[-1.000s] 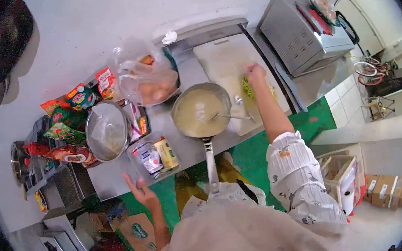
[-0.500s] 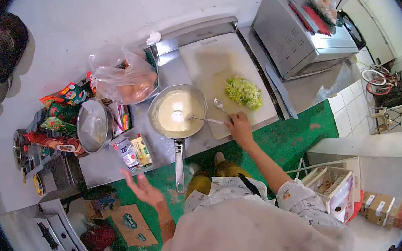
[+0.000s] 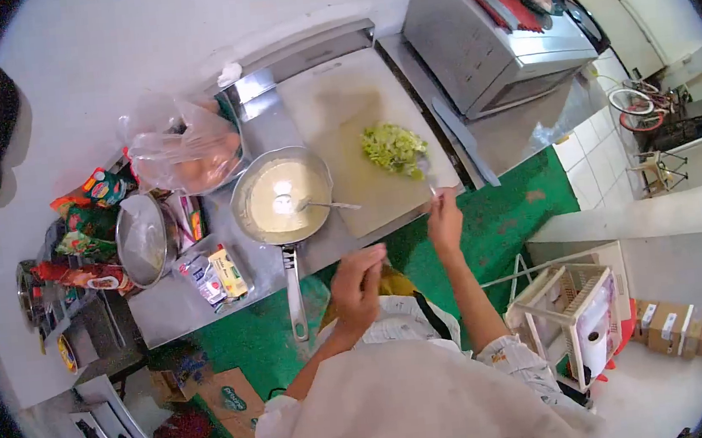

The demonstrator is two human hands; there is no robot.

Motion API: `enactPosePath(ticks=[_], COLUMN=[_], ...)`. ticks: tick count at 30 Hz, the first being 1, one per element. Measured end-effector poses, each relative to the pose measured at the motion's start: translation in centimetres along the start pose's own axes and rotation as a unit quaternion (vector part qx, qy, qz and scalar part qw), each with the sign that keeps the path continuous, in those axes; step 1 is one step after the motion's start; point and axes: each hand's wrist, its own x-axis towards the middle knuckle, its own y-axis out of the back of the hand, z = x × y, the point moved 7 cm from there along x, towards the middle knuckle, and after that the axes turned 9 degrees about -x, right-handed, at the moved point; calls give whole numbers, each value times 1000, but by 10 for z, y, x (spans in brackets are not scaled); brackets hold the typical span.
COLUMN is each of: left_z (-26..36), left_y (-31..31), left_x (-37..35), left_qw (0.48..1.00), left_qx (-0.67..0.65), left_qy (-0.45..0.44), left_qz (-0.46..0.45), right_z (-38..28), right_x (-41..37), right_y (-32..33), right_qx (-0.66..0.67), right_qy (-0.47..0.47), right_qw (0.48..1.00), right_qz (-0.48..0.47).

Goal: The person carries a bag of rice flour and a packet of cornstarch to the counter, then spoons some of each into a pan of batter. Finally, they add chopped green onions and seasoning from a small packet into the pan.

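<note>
While the right hand (image 3: 446, 220) pinches the handle of a spoon (image 3: 426, 171), the spoon's bowl sits at the edge of the chopped greens (image 3: 393, 147), at eleven o'clock from the hand on the cutting board (image 3: 332, 111). The left hand (image 3: 357, 284) hovers half-open and empty, with the pan handle (image 3: 293, 288) at its nine o'clock.

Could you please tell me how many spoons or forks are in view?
2. One utensil rests in the frying pan of batter, its head hidden; the right hand holds a spoon at the chopped greens on the cutting board. Others may be hidden among the packets.
</note>
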Motion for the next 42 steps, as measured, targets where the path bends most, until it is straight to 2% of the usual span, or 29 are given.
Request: enactPosePath(ticks=[1, 3, 4, 6, 7, 9, 10, 12, 15, 16, 21, 23, 24, 26, 30, 32, 35, 42], left_z=[-3, -30, -40, -85, -101, -140, -155, -166, -173, -170, -170, -168, -168, -170, -168, -167, -168, -167], left_y=[-14, -57, -72, -98, -109, -123, -131, -133, -142, -145, -153, -155, -156, -157, -160, -159, -157, -149], left_x=[3, 10, 13, 15, 19, 23, 26, 38, 53, 56, 64, 64, 65, 64, 65, 65, 62, 62], left_qw=[1000, 990, 990, 965, 965, 951, 950, 972, 975, 974, 971, 969, 966, 967, 966, 966, 966, 964], left_qx=[-3, -33, -35, -97, -98, -81, -81, 20, 48, 51, 36, 24, 11, 20, 24, 19, 15, 25], left_qy=[1, 93, 93, 233, 235, 298, 301, 232, 210, 213, 225, 239, 251, 246, 250, 251, 249, 249], left_qz=[-2, -96, -97, -70, -68, -13, -11, 43, 51, 53, 65, 64, 62, 59, 57, 64, 73, 93], right_z=[9, 34, 38, 35, 43, 53, 56, 63, 59, 56, 55, 52, 56, 59, 54, 58, 61, 57], right_x=[5, 19, 22, 26, 28, 29, 29, 28, 25, 25, 34, 36, 38, 40, 46, 43, 42, 44], right_y=[9, 14, 16, 24, 22, 13, 12, 0, -11, -13, -29, -33, -39, -46, -41, -45, -47, -31], right_qx=[3, -26, -28, -122, -124, -83, -83, -72, -12, 28, 39, 131, 132, 100, 114, 256, 327, 322], right_qy=[-11, -14, -15, 31, 32, 64, 64, 29, 3, -2, -6, -35, -34, 49, 41, -115, -128, -146], right_qw=[1000, 998, 998, 985, 985, 991, 991, 997, 999, 999, 997, 984, 984, 992, 990, 945, 921, 918], right_qz=[24, 62, 63, 114, 112, 88, 85, 12, -32, -45, -66, -112, -114, -57, -68, -169, -167, -180])
